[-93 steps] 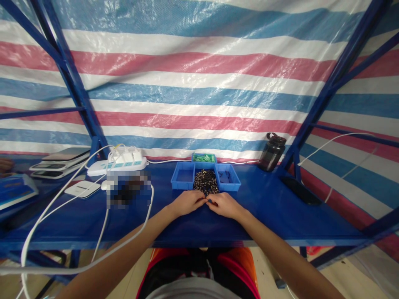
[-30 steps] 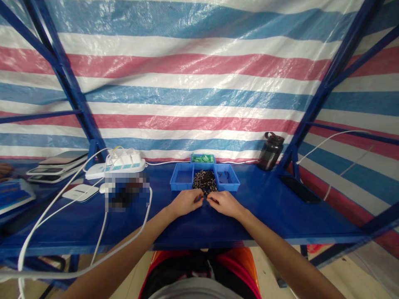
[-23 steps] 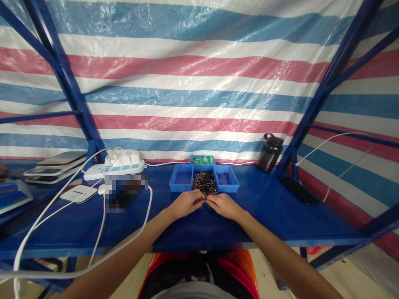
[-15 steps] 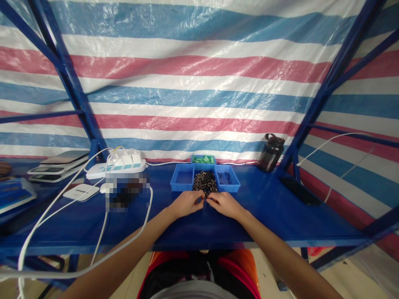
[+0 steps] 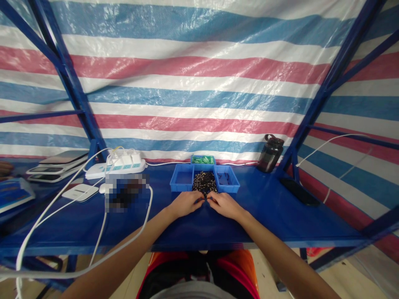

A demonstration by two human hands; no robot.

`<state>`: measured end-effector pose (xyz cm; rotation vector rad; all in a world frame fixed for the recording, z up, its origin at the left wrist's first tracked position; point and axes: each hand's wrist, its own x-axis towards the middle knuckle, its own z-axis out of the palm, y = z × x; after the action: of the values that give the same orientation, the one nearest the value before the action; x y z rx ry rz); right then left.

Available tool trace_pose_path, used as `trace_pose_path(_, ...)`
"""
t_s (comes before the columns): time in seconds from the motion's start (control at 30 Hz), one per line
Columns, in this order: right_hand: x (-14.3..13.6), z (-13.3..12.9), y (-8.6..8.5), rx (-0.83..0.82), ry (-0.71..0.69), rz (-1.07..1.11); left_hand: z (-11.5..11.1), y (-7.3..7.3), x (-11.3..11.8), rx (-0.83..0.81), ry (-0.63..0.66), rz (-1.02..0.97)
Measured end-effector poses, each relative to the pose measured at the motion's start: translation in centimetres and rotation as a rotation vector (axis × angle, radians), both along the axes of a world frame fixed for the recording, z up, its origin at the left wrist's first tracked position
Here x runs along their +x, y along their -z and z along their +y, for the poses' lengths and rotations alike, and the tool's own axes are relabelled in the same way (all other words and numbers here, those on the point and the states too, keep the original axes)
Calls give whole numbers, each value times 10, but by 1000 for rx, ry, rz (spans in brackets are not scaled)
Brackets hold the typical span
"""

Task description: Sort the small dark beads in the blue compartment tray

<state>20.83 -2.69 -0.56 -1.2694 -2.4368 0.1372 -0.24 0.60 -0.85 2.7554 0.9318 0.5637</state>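
My left hand (image 5: 187, 203) and my right hand (image 5: 225, 204) meet almost fingertip to fingertip at the front edge of a pile of small black and gold pieces (image 5: 204, 181). Both hands have their fingers pinched together; whatever they hold is too small to make out. The pile lies between a blue tray (image 5: 182, 189) on the left, whose inside shows no pieces, and a blue tray (image 5: 228, 189) on the right with a few dark pieces in it. Behind the pile is a smaller blue box (image 5: 203, 163) of green pieces.
On the blue table (image 5: 181, 232), a dark bottle (image 5: 271, 154) and a black phone (image 5: 299, 192) are at right. A white power strip (image 5: 116, 167), white cables (image 5: 149, 207), a white device (image 5: 80, 192) and scales (image 5: 46, 169) are at left. Part of another person's hand (image 5: 5, 168) shows far left.
The fingers of my left hand have drawn closer together, narrowing the gap between thumb and forefinger. Both hands remain at the pile's front edge.
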Motion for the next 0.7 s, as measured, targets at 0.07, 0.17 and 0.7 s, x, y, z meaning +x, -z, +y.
trace_pose_path(0.07,0,1,1,14,5,8,1,0,0,0,7,4)
trace_pose_path(0.17,1,2,4,22,6,10,0,-3,0,6,28,-25)
trace_pose_path(0.7,1,0,0,15,-12,17,-4,-5,0,59,-11,19)
